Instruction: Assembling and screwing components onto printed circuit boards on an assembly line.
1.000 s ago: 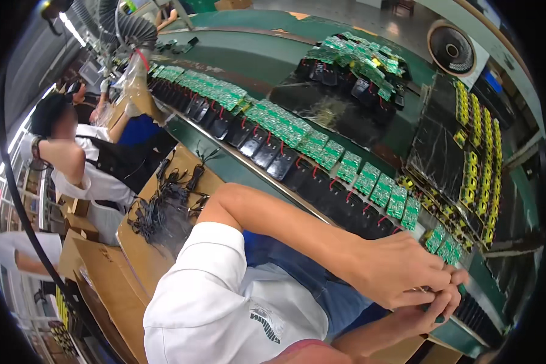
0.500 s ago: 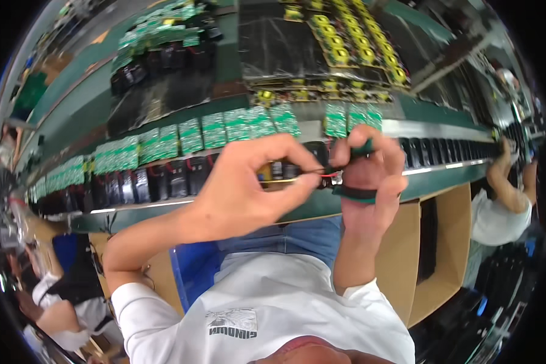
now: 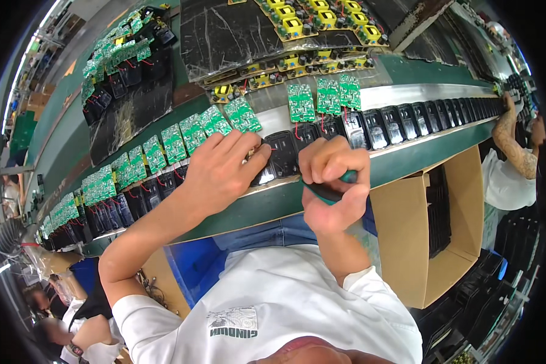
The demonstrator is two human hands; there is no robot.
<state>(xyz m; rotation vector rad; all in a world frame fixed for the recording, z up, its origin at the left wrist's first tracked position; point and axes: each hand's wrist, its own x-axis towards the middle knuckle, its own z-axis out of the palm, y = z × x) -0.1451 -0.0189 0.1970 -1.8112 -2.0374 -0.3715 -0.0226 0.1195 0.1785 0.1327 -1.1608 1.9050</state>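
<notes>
Over the row of black plastic casings, my left hand point(image 3: 224, 167) is closed, fingers curled downward at the row's near edge. A small pale bit shows by its thumb; what it is I cannot make out. My right hand point(image 3: 338, 185) grips a hand tool with green-and-black handles point(image 3: 324, 193), likely pliers, whose jaws are hidden. Between the hands lies a bare black casing point(image 3: 283, 156). Green circuit boards with red wires stand behind the row: one board point(image 3: 242, 115) is just beyond my left hand, another board point(image 3: 301, 103) beyond my right.
Stacked black sheets point(image 3: 224, 42) carry boards with yellow transformers point(image 3: 292, 25). More green boards lie on a black sheet point(image 3: 133, 115) at far left. An open cardboard box point(image 3: 400, 236) stands at my right. A co-worker's arm point(image 3: 508, 130) reaches the row's right end.
My hands have moved apart and lower; the left had been pinching a red wire near the tool. Now the left is down on the casing row, and the right keeps the tool.
</notes>
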